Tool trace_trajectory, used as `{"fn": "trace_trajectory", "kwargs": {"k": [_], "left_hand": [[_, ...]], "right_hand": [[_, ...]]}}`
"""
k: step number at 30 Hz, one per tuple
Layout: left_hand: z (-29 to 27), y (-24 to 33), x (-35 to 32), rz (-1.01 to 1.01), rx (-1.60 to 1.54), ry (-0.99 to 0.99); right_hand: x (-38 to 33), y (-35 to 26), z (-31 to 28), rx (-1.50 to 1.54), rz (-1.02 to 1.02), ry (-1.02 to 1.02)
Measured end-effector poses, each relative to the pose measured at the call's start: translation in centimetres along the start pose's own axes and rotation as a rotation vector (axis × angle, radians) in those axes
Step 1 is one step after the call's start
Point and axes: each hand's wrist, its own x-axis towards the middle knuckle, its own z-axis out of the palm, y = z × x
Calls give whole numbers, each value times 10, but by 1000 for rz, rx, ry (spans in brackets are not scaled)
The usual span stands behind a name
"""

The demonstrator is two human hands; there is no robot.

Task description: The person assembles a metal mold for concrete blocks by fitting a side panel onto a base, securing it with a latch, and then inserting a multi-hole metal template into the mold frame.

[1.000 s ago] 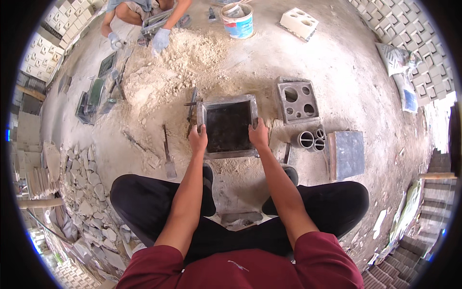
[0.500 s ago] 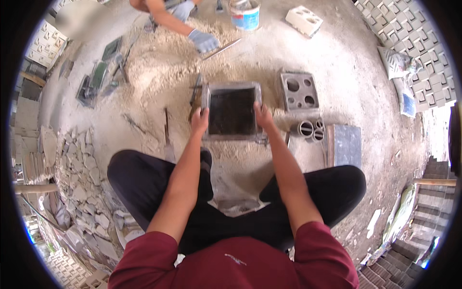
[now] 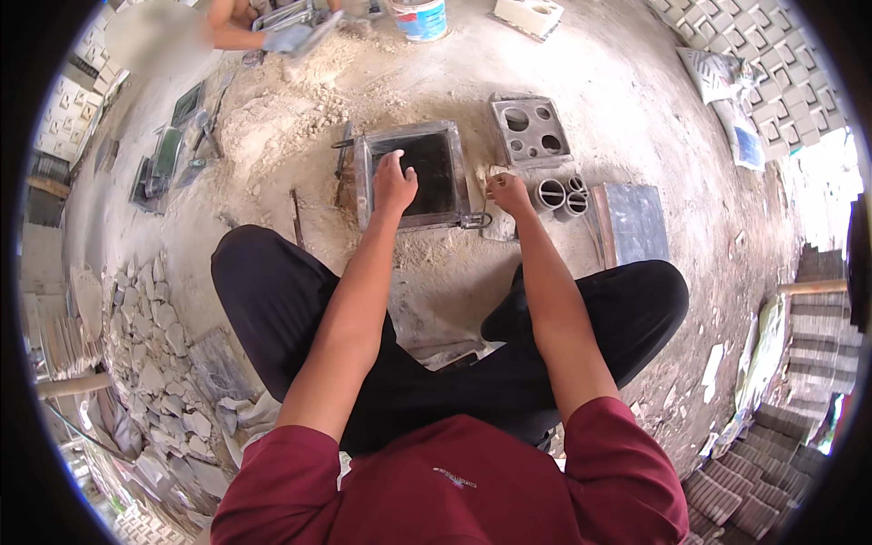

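A square metal mould frame (image 3: 459,168) with a dark inside lies on the ground in front of me. Over its dark middle is my left hand (image 3: 395,186), thumb and fingers apart, holding nothing I can see. To the right of the frame, my right hand (image 3: 509,193) has its fingers drawn together at a pale, dusty thing whose kind I cannot make out. A metal latch (image 3: 476,221) sticks out at the frame's near right corner. Close to my right hand stand several short metal tubes (image 3: 551,194). Beyond them lies a grey plate with round holes (image 3: 531,130).
A dark flat slab (image 3: 636,222) lies right of the tubes. Sandy powder (image 3: 263,136) is heaped to the far left, near green-and-dark mould parts (image 3: 168,152). Another person's gloved hand (image 3: 287,39) holds a flat tool by a bucket (image 3: 420,20). Broken stone pieces (image 3: 150,336) cover the left.
Both hands have let go of the frame's sides. My left hand moved over its middle, my right hand out to the right. The other person's gloved hand lifted a flat tool.
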Motion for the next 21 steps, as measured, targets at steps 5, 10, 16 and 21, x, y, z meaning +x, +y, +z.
{"fn": "trace_trajectory", "kwargs": {"k": [5, 10, 16, 21], "left_hand": [[29, 16, 1, -29, -267, -313], [74, 66, 1, 7, -366, -194], [142, 103, 29, -164, -459, -252], [179, 117, 59, -352, -85, -368]], "right_hand": [[-19, -15, -7, 16, -31, 122], [-20, -5, -38, 172, 60, 504], [17, 17, -87, -6, 120, 881], [69, 29, -115, -227, 18, 760]]}}
